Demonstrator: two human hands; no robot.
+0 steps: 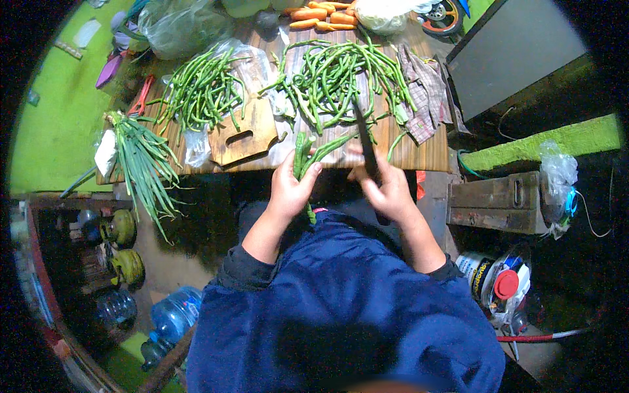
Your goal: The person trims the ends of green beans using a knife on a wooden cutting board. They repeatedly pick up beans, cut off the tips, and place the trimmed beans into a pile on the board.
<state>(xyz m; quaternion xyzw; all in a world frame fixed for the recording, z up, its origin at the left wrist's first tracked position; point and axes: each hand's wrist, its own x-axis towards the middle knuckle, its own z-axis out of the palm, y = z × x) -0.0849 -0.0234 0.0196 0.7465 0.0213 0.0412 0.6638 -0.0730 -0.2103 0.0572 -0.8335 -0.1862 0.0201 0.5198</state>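
Note:
My left hand (290,189) grips a small bunch of long green beans (300,154) upright at the table's front edge, with one bean slanting off to the right. In my right hand (385,189) is a dark-bladed knife (364,135), its blade pointing away from me; the fingers are blurred. Beyond my hands a large tangled heap of long beans (334,78) covers the middle of the wooden table (245,164). Another heap of beans (201,91) lies to the left, partly on clear plastic. Between that heap and my left hand rests a wooden cutting board (245,135) with a handle slot.
Spring onions (147,162) hang over the table's left corner. Carrots (324,17) and a cabbage (381,17) lie at the back. A checked cloth (425,93) is at the right edge. Below stand a blue water bottle (174,314), gas cylinders (125,265) and a bucket (476,277).

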